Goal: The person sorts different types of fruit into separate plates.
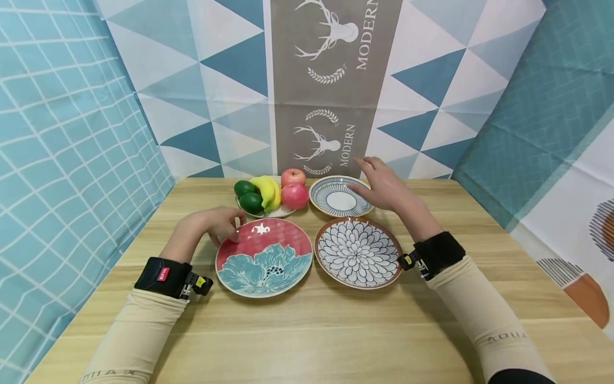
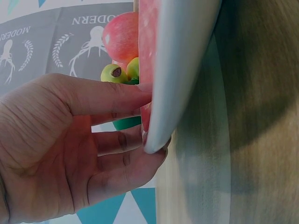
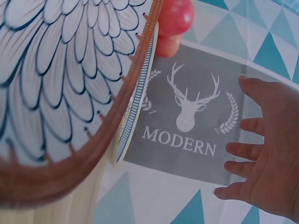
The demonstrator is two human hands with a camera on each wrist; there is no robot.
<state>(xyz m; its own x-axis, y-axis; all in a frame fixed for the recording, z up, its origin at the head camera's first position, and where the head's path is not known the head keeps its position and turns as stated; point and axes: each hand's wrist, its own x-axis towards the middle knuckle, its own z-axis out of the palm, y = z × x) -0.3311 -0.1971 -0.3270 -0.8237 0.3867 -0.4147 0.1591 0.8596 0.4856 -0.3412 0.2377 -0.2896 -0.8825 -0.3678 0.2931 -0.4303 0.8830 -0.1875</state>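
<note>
A pink plate with a teal flower (image 1: 264, 258) lies at the near left. My left hand (image 1: 221, 224) pinches its far left rim, thumb (image 2: 126, 97) on the upper face and fingers curled under the edge. My right hand (image 1: 384, 186) is held in the air with fingers spread, holding nothing. Beneath and left of it, a blue-striped plate (image 1: 341, 201) sits at the back. A brown-rimmed plate with a petal pattern (image 1: 358, 253) is in front of that one. In the right wrist view, the right hand's fingers (image 3: 245, 151) appear apart from both plates.
Behind the pink plate, a white plate (image 1: 283, 212) bears bananas (image 1: 266, 192), two dark green fruits (image 1: 250, 202) and two apples (image 1: 294, 195). The wooden table (image 1: 307, 330) ends at a patterned cloth backdrop (image 1: 240, 80). A blue checked cloth (image 1: 62, 133) hangs at the left.
</note>
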